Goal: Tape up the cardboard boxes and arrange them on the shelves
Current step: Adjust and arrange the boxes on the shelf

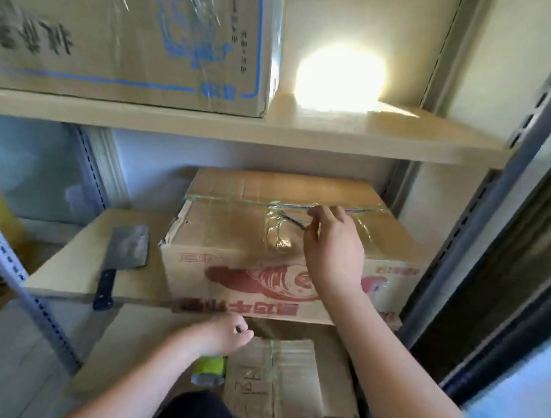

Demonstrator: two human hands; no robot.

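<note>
A cardboard box with red print (262,283) stands on the middle shelf (67,279), with clear tape along its top seam and a crumpled patch of tape in the middle. My right hand (333,245) rests on the box top and pinches a thin dark strip (294,222) by the tape patch. Below the shelf edge, my left hand (226,334) is curled over a greenish tape roll (209,369) and holds it from above. A taped box with blue print (132,42) sits on the upper shelf (354,132). Another taped box (274,388) lies lower down, under my arms.
A cleaver (124,257) with a black handle lies on the middle shelf left of the red-print box, its handle over the edge. Slotted metal uprights (18,275) frame the shelving at left and right (496,208). A bright glare spot (340,76) lights the upper shelf's back wall.
</note>
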